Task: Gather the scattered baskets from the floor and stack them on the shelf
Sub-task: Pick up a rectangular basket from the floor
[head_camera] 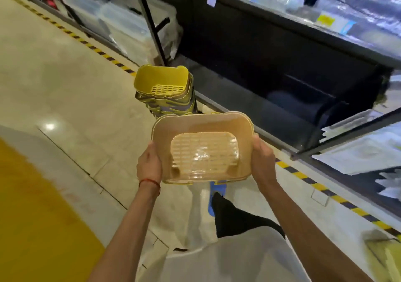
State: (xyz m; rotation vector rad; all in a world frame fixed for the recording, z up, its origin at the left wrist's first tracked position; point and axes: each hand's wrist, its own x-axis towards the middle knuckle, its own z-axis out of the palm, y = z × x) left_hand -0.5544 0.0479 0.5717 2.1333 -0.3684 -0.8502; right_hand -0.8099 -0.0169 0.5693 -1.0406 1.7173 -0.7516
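Head view: left grip (149, 165) and right grip (262, 159) each clasp a side of a tan basket (204, 151); yellow basket stack (163, 86) beyond

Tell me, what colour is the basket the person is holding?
Pale beige-tan basket, with a slotted bottom, seen in the head view.

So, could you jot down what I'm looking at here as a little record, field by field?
held item: tan basket, open side facing the camera
left hand: grips the basket's left side
right hand: grips its right side
stack: yellow baskets, nested, just beyond the held one
shelf: to the right, its lower bay dark
floor marking: striped tape along the shelf
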